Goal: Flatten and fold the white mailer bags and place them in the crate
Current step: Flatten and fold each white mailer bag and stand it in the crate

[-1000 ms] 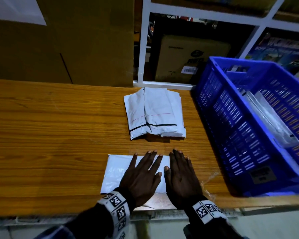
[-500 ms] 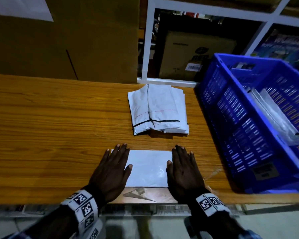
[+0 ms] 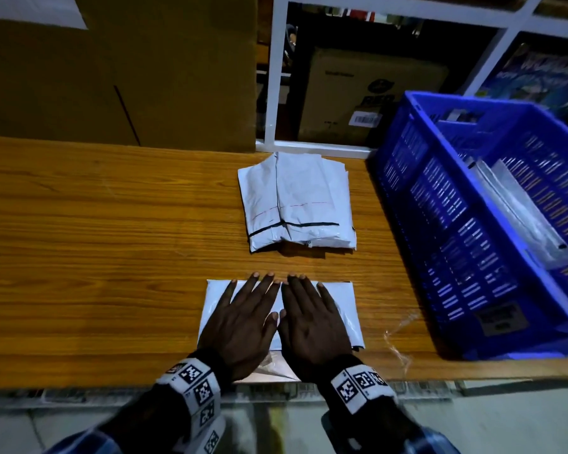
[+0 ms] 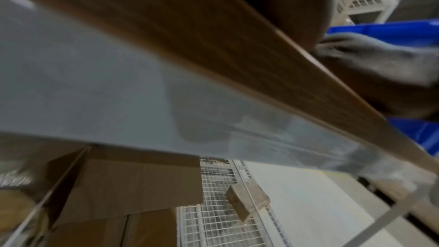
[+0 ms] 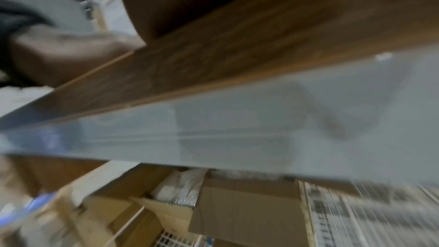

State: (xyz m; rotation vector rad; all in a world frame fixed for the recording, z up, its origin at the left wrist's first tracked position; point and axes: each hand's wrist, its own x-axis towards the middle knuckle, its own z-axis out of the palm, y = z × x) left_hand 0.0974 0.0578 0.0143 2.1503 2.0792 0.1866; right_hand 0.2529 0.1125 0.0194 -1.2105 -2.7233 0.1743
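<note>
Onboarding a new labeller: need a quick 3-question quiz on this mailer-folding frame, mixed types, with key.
1. True or false: both hands lie flat, side by side, on the white mailer bag nearest the table edge.
2. Multiple choice: where is the blue crate? A) left of the hands B) on the wooden table, to the person's right C) on the floor
3. Fill in: the stack of folded mailers sits ____ the pressed bag, away from the person.

Key
1. True: left hand and right hand press it with straight fingers.
2. B
3. beyond
</note>
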